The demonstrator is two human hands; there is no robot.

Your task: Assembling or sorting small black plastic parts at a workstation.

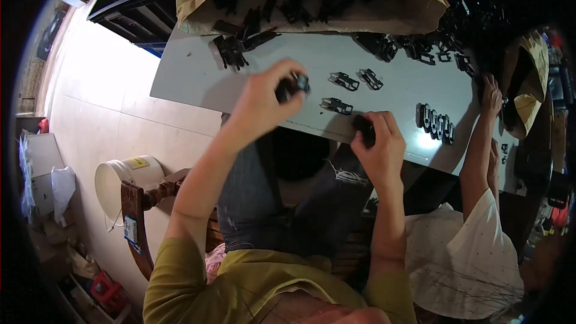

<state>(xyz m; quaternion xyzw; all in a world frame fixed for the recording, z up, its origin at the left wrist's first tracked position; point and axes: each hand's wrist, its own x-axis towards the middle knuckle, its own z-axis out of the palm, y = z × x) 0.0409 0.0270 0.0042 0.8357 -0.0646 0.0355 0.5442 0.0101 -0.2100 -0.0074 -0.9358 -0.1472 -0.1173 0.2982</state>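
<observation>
Paper bag beyond left hand; seemingly plastic parts beside.

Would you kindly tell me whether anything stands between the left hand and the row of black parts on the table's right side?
Yes: roughly on the line from the left hand to the row come a loose black part, then the right hand. Two other loose parts lie slightly beyond that line.

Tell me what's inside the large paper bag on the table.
Black parts lie jumbled inside the bag, near its mouth. Farther back it is too dark to see what else it holds.
</observation>
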